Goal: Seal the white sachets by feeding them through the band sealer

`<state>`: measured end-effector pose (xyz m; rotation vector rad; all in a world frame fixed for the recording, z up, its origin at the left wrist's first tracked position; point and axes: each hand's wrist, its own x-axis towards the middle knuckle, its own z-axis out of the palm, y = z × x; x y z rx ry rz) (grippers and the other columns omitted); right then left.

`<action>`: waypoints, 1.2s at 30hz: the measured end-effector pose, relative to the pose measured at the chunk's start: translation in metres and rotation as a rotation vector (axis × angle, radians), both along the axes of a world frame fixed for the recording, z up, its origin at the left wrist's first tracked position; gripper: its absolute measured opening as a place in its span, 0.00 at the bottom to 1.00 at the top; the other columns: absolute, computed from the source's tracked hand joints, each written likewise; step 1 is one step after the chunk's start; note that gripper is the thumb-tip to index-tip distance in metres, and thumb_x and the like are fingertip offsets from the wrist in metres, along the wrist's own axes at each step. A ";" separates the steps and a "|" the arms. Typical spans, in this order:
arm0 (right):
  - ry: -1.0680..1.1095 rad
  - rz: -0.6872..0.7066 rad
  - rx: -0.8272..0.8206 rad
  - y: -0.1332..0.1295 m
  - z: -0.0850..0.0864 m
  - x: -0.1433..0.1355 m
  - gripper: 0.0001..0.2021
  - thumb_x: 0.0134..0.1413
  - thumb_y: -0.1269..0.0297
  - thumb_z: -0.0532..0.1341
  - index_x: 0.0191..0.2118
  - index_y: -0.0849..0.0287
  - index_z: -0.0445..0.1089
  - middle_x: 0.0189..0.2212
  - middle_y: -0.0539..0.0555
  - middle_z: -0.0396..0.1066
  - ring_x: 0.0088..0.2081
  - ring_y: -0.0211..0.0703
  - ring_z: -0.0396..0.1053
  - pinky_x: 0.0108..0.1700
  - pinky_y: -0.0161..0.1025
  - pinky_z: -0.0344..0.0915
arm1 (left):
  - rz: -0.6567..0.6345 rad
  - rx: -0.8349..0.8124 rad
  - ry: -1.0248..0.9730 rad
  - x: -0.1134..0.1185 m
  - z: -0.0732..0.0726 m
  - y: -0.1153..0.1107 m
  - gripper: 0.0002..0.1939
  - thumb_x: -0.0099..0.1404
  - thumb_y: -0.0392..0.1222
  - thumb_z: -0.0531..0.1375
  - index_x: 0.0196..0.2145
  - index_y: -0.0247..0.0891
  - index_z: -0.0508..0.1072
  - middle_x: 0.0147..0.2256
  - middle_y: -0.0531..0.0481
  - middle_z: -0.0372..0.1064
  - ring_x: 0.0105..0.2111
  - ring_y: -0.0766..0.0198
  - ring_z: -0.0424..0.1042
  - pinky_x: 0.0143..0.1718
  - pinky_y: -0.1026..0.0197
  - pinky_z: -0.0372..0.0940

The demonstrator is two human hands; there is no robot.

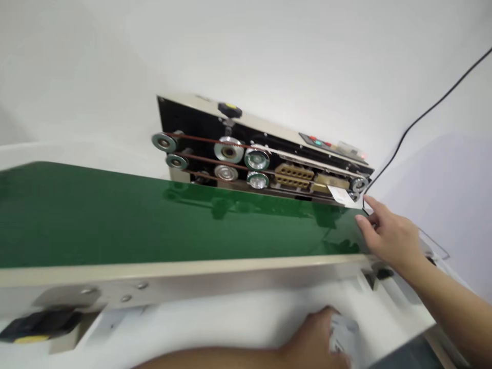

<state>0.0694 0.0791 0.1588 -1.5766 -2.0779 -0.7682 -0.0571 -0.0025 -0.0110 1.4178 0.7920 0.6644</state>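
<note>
At the bottom of the view, my left hand (315,338) is closed round a crumpled grey-white packet (343,335), below the conveyor's front edge. My right hand (390,230) is over the right end of the green conveyor belt (115,220), thumb and index finger apart, holding nothing. Just left of its fingertips, a small white packet (341,197) with faint reddish print sits at the right end of the sealing machine (226,138), partly under its rollers and belts.
Black knobs sit on the machine top (229,109) and on the lower left frame (40,325). A black cable (423,115) runs from the machine's right end to the upper right. A white wall stands behind.
</note>
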 end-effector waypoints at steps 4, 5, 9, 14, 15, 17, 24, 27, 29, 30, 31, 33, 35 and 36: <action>0.322 0.335 0.106 -0.063 -0.033 0.014 0.17 0.57 0.58 0.54 0.49 0.59 0.65 0.22 0.50 0.66 0.22 0.43 0.64 0.28 0.38 0.63 | 0.120 -0.070 0.018 0.000 0.014 -0.010 0.19 0.50 0.34 0.57 0.42 0.39 0.64 0.34 0.51 0.70 0.35 0.60 0.70 0.33 0.62 0.64; 0.434 0.383 0.075 -0.077 -0.047 0.018 0.16 0.57 0.60 0.56 0.50 0.58 0.65 0.21 0.49 0.65 0.21 0.42 0.63 0.28 0.38 0.63 | 0.125 -0.085 0.015 0.000 0.017 -0.010 0.19 0.50 0.34 0.57 0.42 0.39 0.63 0.34 0.52 0.69 0.35 0.61 0.69 0.34 0.62 0.64; 1.042 0.211 -0.168 -0.111 -0.109 0.032 0.16 0.54 0.59 0.59 0.48 0.60 0.65 0.27 0.52 0.68 0.25 0.43 0.66 0.29 0.38 0.66 | 0.096 -0.105 -0.025 -0.002 0.022 -0.009 0.19 0.52 0.34 0.57 0.44 0.38 0.61 0.34 0.51 0.68 0.35 0.61 0.68 0.36 0.61 0.63; 1.342 0.111 -0.841 -0.114 -0.143 0.035 0.19 0.45 0.51 0.63 0.35 0.63 0.69 0.24 0.53 0.67 0.21 0.41 0.62 0.21 0.34 0.62 | 0.066 -0.130 -0.047 -0.002 0.019 -0.009 0.28 0.55 0.34 0.56 0.53 0.38 0.54 0.39 0.47 0.67 0.39 0.60 0.68 0.40 0.58 0.63; 1.331 0.142 -0.952 -0.114 -0.144 0.035 0.18 0.46 0.50 0.63 0.32 0.63 0.69 0.22 0.52 0.66 0.21 0.40 0.61 0.20 0.33 0.60 | 0.063 -0.136 -0.035 -0.002 0.018 -0.009 0.29 0.55 0.35 0.56 0.54 0.38 0.52 0.40 0.47 0.67 0.39 0.60 0.68 0.40 0.58 0.63; 1.349 0.169 -1.058 -0.114 -0.144 0.035 0.18 0.47 0.49 0.63 0.27 0.62 0.67 0.20 0.50 0.64 0.20 0.38 0.60 0.20 0.31 0.58 | 0.052 -0.143 -0.013 -0.003 0.019 -0.010 0.32 0.56 0.36 0.56 0.57 0.38 0.49 0.41 0.46 0.67 0.39 0.60 0.68 0.40 0.58 0.63; 1.249 0.201 -1.073 -0.101 -0.134 0.041 0.16 0.50 0.51 0.61 0.29 0.62 0.67 0.21 0.49 0.64 0.22 0.40 0.61 0.23 0.32 0.58 | -0.030 -0.068 0.101 -0.008 0.024 -0.010 0.35 0.55 0.39 0.56 0.59 0.40 0.49 0.49 0.43 0.63 0.45 0.54 0.65 0.44 0.54 0.61; 1.011 0.275 -1.111 -0.091 -0.123 0.042 0.12 0.50 0.57 0.60 0.28 0.62 0.68 0.21 0.49 0.64 0.24 0.39 0.60 0.25 0.32 0.57 | -0.053 -0.064 0.114 -0.009 0.023 -0.009 0.36 0.55 0.39 0.56 0.60 0.40 0.48 0.52 0.41 0.60 0.48 0.53 0.63 0.46 0.53 0.61; 0.913 0.288 -1.129 -0.086 -0.118 0.044 0.11 0.50 0.58 0.59 0.26 0.61 0.67 0.20 0.48 0.62 0.22 0.38 0.59 0.23 0.31 0.55 | -0.044 -0.062 0.110 -0.008 0.021 -0.008 0.36 0.54 0.39 0.57 0.59 0.39 0.48 0.52 0.41 0.61 0.47 0.54 0.64 0.45 0.54 0.61; 0.885 0.292 -1.119 -0.085 -0.117 0.045 0.12 0.50 0.58 0.58 0.25 0.61 0.66 0.20 0.48 0.61 0.22 0.38 0.58 0.23 0.31 0.54 | -0.034 -0.059 0.097 -0.007 0.021 -0.008 0.36 0.54 0.39 0.57 0.59 0.38 0.49 0.50 0.41 0.62 0.46 0.55 0.65 0.44 0.55 0.62; 0.864 0.294 -1.094 -0.084 -0.115 0.046 0.12 0.50 0.57 0.58 0.24 0.61 0.64 0.19 0.48 0.61 0.22 0.38 0.58 0.22 0.31 0.54 | -0.024 -0.053 0.079 -0.007 0.021 -0.007 0.35 0.54 0.38 0.57 0.58 0.37 0.51 0.48 0.42 0.64 0.45 0.56 0.66 0.43 0.56 0.63; 0.850 0.288 -1.030 -0.083 -0.114 0.050 0.13 0.51 0.57 0.57 0.22 0.60 0.63 0.18 0.47 0.60 0.21 0.37 0.57 0.22 0.31 0.53 | -0.009 -0.035 0.037 -0.005 0.021 -0.007 0.29 0.53 0.38 0.57 0.54 0.38 0.57 0.44 0.45 0.67 0.41 0.58 0.68 0.40 0.58 0.64; 0.877 0.264 -0.962 -0.083 -0.111 0.055 0.14 0.51 0.56 0.58 0.22 0.60 0.62 0.17 0.47 0.60 0.21 0.37 0.57 0.22 0.31 0.53 | -0.014 -0.018 0.008 -0.005 0.023 -0.006 0.23 0.54 0.37 0.56 0.49 0.38 0.62 0.41 0.48 0.69 0.39 0.59 0.69 0.38 0.59 0.64; 0.901 0.244 -0.925 -0.083 -0.110 0.058 0.14 0.51 0.56 0.58 0.22 0.60 0.63 0.17 0.47 0.59 0.20 0.37 0.56 0.21 0.31 0.53 | -0.017 -0.013 0.007 -0.005 0.024 -0.006 0.22 0.54 0.37 0.56 0.48 0.39 0.63 0.41 0.48 0.69 0.39 0.59 0.69 0.38 0.59 0.64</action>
